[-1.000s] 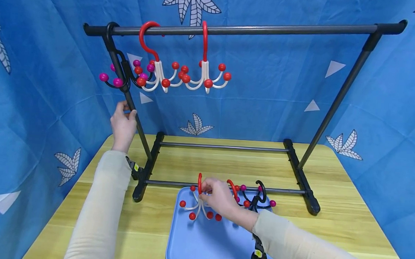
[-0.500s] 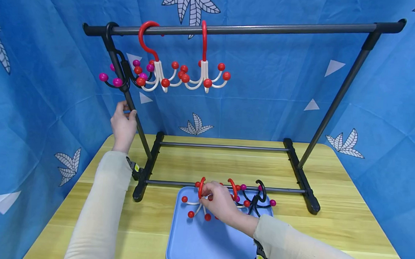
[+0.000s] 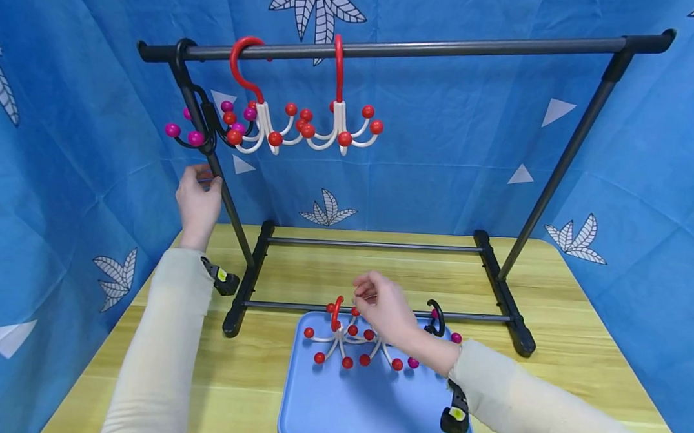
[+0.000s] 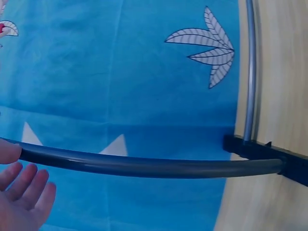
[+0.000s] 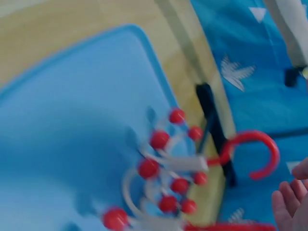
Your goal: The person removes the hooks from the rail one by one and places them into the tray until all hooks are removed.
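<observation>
My left hand (image 3: 199, 203) is at the rack's left post (image 3: 234, 221); in the left wrist view its thumb lies by the pole while the relaxed fingers (image 4: 29, 187) sit below it. Above the blue tray (image 3: 338, 410), my right hand (image 3: 386, 312) holds nothing, fingers loosely bent. Just left of it stands a white multi-arm hook hanger (image 3: 338, 335) with a red hook and red balls. Another white hanger (image 3: 380, 350) beside it is partly hidden by the hand. Behind the right wrist shows a black hanger (image 3: 437, 318) with magenta balls, mostly covered.
From the rack's top bar (image 3: 447, 50) hang two red-hooked white hangers, one at the left (image 3: 262, 119) and one nearer the middle (image 3: 339, 119). Black hangers (image 3: 208, 117) with magenta balls crowd the left end. The rack's base (image 3: 375, 245) stands on the wooden table (image 3: 566, 381).
The right hand has let go of the left red-and-white hanger, which settled on the tray, and moved up and right. The left hand has shifted slightly left and its fingers loosened from the post.
</observation>
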Demonstrator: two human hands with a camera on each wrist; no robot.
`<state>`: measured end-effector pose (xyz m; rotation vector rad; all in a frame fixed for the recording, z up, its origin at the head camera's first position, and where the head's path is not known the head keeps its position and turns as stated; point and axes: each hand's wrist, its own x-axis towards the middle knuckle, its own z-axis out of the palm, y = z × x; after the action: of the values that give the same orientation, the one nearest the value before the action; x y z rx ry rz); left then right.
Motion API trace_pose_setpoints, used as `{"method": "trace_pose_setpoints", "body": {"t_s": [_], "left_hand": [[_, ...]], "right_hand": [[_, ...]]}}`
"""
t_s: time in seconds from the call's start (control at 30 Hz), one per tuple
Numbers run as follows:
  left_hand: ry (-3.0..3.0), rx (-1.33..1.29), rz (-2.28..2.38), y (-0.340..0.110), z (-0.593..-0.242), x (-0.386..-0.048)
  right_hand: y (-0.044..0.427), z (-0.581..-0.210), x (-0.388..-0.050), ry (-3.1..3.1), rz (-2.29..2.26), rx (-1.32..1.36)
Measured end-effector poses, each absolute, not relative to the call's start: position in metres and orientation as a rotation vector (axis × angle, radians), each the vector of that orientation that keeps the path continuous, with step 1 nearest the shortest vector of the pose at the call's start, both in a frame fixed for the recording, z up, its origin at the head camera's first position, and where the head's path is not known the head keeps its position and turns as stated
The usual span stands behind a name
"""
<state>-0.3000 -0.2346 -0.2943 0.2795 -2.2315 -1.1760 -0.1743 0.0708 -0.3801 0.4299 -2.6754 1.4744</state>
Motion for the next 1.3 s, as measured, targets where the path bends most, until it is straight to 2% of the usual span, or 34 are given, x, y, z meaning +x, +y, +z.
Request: {"method": "trace_pose_setpoints", "body": {"t_s": [0.37,0.67,0.97,1.3], "left_hand": [[-2.129,0.311,-1.165,-0.236,-0.255,-0.289],[-2.144,0.312,-1.112,-0.231,-0.223,-0.278],[-2.085,0.259,-1.080,-0.223,-0.194,-0.268],[-2.035,0.027,-0.965,-0.183,-0.178,-0.261]], "right_hand": [[0.142,-0.333,-0.213,-2.514,1.113,0.354],[0.204,-0.314,-0.228,-2.401,0.712,0.285],[0.248,-0.299,-0.236,-2.376,0.690,0.099],[0.281,-0.287,-0.244,-2.346,0.755,-0.128]]}}
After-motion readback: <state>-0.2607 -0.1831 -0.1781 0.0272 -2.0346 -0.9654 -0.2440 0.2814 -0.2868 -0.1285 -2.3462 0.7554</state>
